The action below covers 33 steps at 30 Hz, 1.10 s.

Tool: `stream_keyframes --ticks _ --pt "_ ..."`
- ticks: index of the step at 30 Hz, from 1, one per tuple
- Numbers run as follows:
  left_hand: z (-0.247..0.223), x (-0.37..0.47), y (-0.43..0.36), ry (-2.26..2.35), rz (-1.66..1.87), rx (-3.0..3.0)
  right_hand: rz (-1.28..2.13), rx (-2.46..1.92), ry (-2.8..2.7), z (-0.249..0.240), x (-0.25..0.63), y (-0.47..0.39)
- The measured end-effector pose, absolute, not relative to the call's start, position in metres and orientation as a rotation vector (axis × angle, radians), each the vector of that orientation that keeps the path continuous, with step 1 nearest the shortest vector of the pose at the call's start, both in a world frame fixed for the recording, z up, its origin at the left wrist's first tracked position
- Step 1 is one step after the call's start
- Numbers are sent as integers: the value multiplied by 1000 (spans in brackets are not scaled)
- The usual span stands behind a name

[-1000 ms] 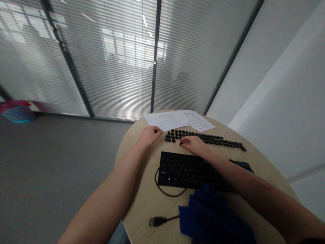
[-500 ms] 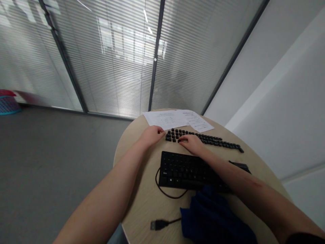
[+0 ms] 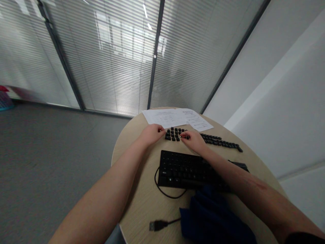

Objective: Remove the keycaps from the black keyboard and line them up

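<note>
Rows of loose black keycaps lie across the far part of the round wooden table. At their left end rests my left hand, its fingers curled together beside the nearest caps; whatever is between its fingertips is hidden. My right hand reaches over the middle of the rows, thumb and fingers pinched around a small black keycap, partly covered by the fingers. It hides several caps beneath it. Nearer to me lies a black keyboard, with my right forearm above its right part.
Printed sheets lie behind the keycaps. A cable with a USB plug and a crumpled dark blue cloth are at the front. Some black object sits right of the keyboard. Blinds and a white wall stand beyond the table.
My right hand has shifted slightly to the right along the keycaps; a cap by its fingertips now lies uncovered in the near row. My left hand stays put.
</note>
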<state>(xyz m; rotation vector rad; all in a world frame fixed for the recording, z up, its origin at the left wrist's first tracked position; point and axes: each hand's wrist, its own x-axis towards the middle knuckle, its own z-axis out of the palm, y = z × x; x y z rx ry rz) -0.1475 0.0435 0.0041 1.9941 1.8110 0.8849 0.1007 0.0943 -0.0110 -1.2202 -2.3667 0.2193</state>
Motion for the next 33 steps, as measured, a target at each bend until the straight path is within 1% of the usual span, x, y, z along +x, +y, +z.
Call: stream_keyframes --ticks 9,14,27,33 --pt "4 -149 43 1844 870 1990 308 -1301 -2443 -4 107 102" --pt "3 -149 44 1819 924 1989 302 -1322 -2455 -10 99 103" --pt "4 -150 45 1818 936 1990 283 -1328 -2481 -13 91 103" --pt "7 -147 43 1829 901 1990 263 -1311 -2472 -5 93 98"
